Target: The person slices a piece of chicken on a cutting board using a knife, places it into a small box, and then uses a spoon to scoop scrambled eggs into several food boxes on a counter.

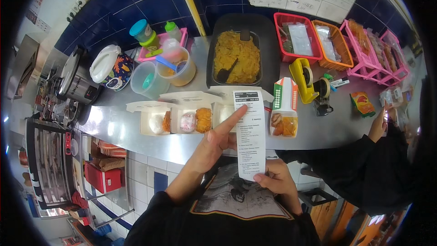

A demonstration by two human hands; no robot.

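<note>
A long printed paper receipt is held upright in front of me. My right hand pinches its lower end between thumb and fingers. My left hand is at the receipt's left edge, its index finger extended over the upper part; whether its other fingers grip the paper is hidden. Behind the hands stand open food boxes: one with a white rice ball and fried chicken, one with a wrapped rice portion and fried chicken, and one partly covered by the receipt. An open green, white and orange carton holds fried pieces.
Behind the boxes are a black tray of yellow food, plastic tubs, a red basket and a yellow tape dispenser. A rice cooker stands left. A co-worker's hand is at the far right, near a snack packet.
</note>
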